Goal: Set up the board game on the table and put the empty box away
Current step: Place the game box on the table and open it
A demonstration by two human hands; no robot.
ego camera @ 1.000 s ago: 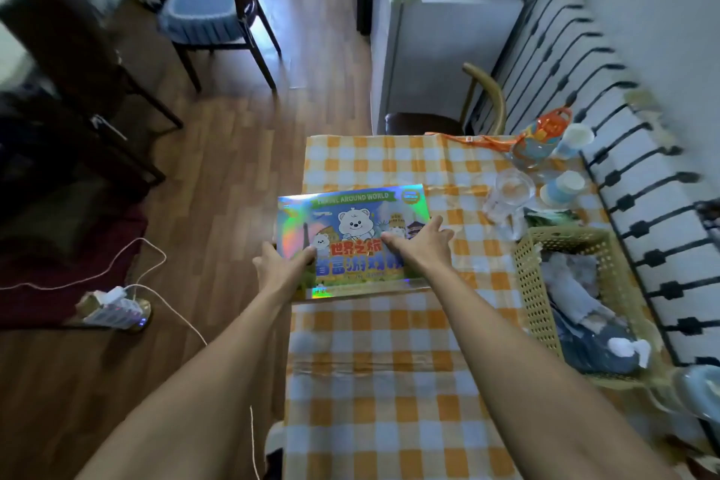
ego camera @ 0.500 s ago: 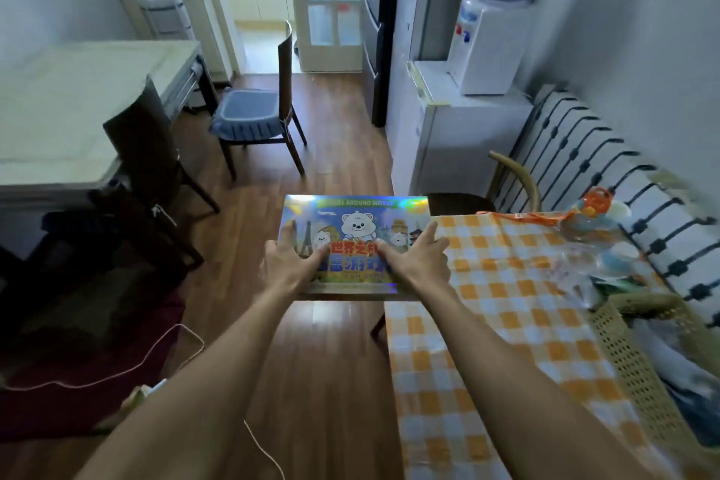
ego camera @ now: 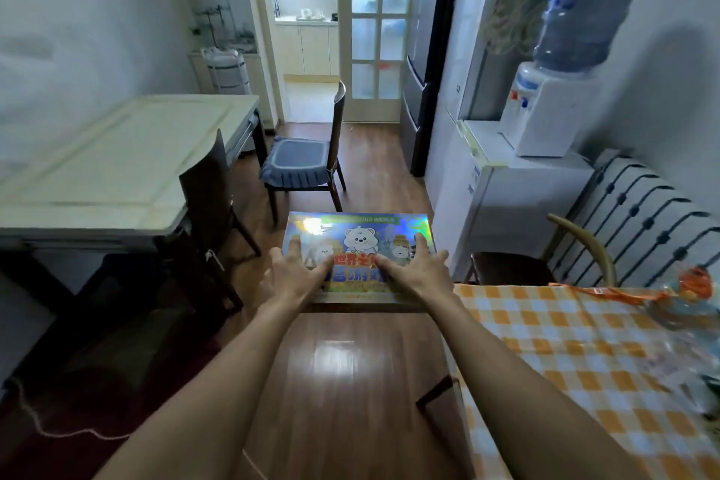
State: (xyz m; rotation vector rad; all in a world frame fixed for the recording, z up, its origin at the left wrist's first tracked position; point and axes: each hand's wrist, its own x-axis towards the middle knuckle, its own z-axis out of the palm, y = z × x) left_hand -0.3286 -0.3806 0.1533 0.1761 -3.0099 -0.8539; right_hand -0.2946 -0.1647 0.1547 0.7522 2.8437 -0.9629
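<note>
Left hand (ego camera: 293,272) and right hand (ego camera: 420,269) clamp the box (ego camera: 360,244) level at arm's length, long axis crosswise, equally near both, tabletop (ego camera: 553,355) to the right.

**Obs.: person's arms and hands, head view**

Two forearms visible, both bare up to the lower frame edge; no sleeve or cuff in view. Left hand (ego camera: 290,275) and right hand (ego camera: 419,271): no gloves, no rings, no watch or wristband seen. Fingernails short, unpainted as far as resolution allows. Slender build.
</note>
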